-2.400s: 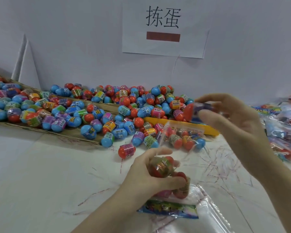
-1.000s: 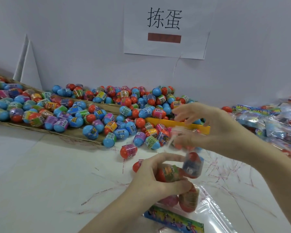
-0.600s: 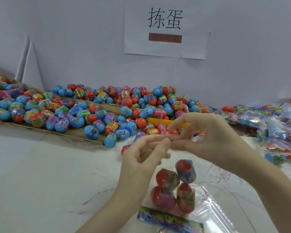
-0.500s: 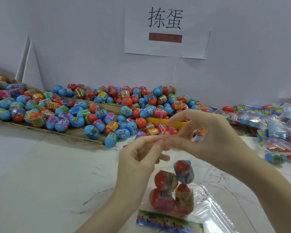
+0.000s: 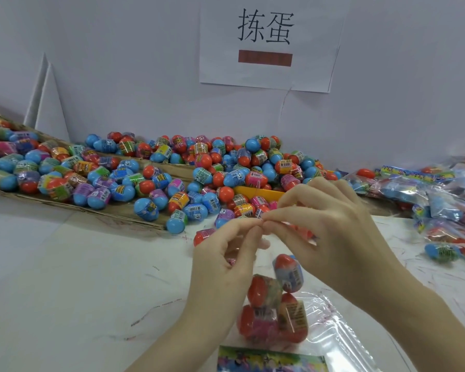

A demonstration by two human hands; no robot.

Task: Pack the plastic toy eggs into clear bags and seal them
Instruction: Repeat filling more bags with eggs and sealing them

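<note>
my left hand point(image 5: 223, 253) and my right hand point(image 5: 330, 226) are meeting fingertip to fingertip above the white table point(image 5: 65, 277), each pinching the top edge of a clear bag point(image 5: 273, 304) between thumb and forefinger, the remaining fingers curling loosely. the bag is hanging below the pinch, with its lower end reaching down to the table, and is holding four toy eggs point(image 5: 263, 291): a blue-and-red one uppermost on the right, a red one just below and left of it, and two more side by side at the bottom, all touching. beneath them a second empty clear bag point(image 5: 341, 342) with a printed header card point(image 5: 271, 361) is lying flat on the table. behind my hands a heap of loose eggs point(image 5: 199, 178), mostly blue and red with coloured wrap bands, is spreading over flattened cardboard point(image 5: 124, 213) and a yellow tray point(image 5: 261, 193). at far right, filled bags point(image 5: 440, 197) are piling up. a paper sign point(image 5: 266, 44) with two printed characters is hanging on the wall.
</note>
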